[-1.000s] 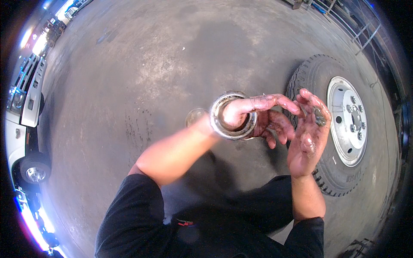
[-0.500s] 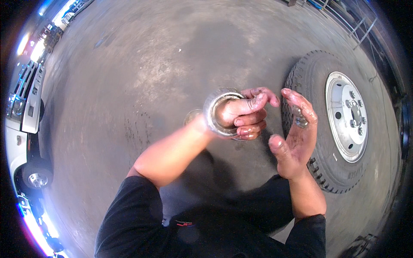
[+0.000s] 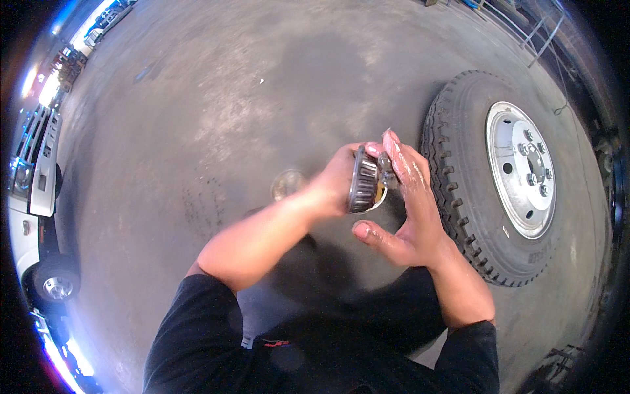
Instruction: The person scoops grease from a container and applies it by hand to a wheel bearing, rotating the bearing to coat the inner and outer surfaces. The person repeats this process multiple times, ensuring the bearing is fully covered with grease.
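Head view, hands (image 3: 374,197) clasp roller bearing (image 3: 364,180), tyre (image 3: 459,177) close right

I see a wide grey concrete floor (image 3: 197,131), stained darker in patches. On the right a big truck wheel (image 3: 505,177) lies flat, white rim up. At the far left stands a white vehicle (image 3: 29,197) in bright daylight. Metal railings (image 3: 525,26) run along the far right.

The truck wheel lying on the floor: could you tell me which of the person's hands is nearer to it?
Right. The right hand is beside the wheel's tread; the left hand, holding the bearing, sits farther left.
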{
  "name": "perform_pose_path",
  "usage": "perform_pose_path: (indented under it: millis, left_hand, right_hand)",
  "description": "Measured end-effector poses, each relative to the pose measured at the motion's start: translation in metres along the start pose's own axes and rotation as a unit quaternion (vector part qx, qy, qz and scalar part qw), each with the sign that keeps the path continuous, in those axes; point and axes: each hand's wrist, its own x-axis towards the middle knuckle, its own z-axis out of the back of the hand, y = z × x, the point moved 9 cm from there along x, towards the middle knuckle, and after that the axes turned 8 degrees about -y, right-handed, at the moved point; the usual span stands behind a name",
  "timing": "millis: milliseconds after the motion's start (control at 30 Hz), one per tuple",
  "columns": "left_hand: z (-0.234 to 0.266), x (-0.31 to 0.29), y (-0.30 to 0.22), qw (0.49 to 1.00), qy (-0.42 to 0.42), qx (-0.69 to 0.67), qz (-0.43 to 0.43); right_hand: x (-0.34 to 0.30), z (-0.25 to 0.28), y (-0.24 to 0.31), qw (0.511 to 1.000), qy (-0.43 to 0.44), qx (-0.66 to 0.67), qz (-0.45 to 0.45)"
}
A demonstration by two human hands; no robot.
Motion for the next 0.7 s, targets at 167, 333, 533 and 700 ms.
perform_pose_path:
  millis: [167, 333, 533, 700]
  left_hand:
    - [0.021, 0.005, -0.009, 0.994, -0.042, 0.086, -0.047]
    - [0.039, 0.000, -0.020, 0.989, -0.107, 0.049, -0.087]
    - [0.039, -0.001, -0.021, 0.989, -0.129, 0.043, -0.053]
    - [0.037, -0.005, -0.011, 0.995, -0.092, -0.018, 0.029]
  right_hand:
    - [-0.005, -0.004, -0.031, 0.999, -0.003, 0.011, -0.034]
    - [-0.008, -0.010, -0.054, 1.000, -0.011, -0.014, -0.025]
    - [-0.013, -0.020, -0.066, 0.999, -0.023, 0.049, 0.002]
    - [-0.015, -0.028, -0.070, 0.998, -0.024, 0.060, 0.027]
